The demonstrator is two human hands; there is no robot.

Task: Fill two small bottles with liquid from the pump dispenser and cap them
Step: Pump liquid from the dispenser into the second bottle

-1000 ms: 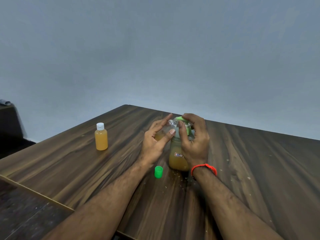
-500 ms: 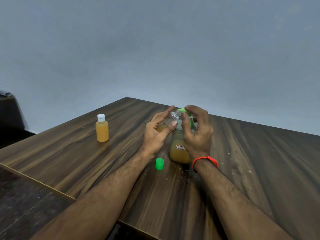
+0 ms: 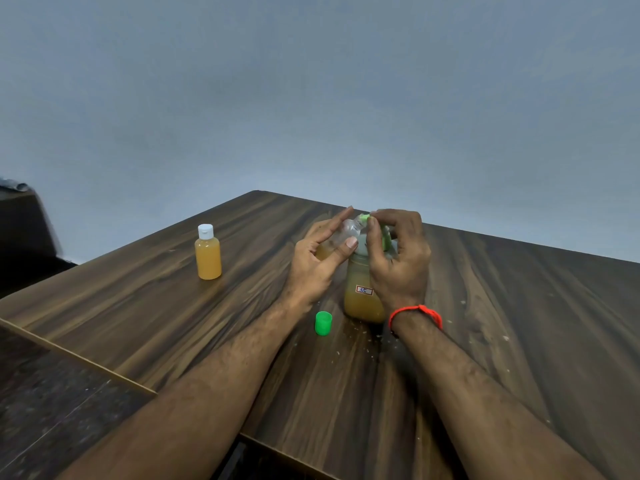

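In the middle of the frame, the left hand [image 3: 313, 268] holds a small clear bottle [image 3: 341, 237] tipped up to the green pump top [image 3: 375, 233] of the big orange dispenser [image 3: 362, 292]. The right hand [image 3: 398, 261] curls over that pump top. A green cap [image 3: 323, 323] sits on the brown desk [image 3: 519, 323] just below. Further left stands a full little bottle [image 3: 207, 252] with a white cap.

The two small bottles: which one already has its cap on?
The small bottle standing alone at the table's left, full of orange liquid, wears a white cap. The other, clear bottle, held tilted in the left hand at the pump dispenser, is uncapped.
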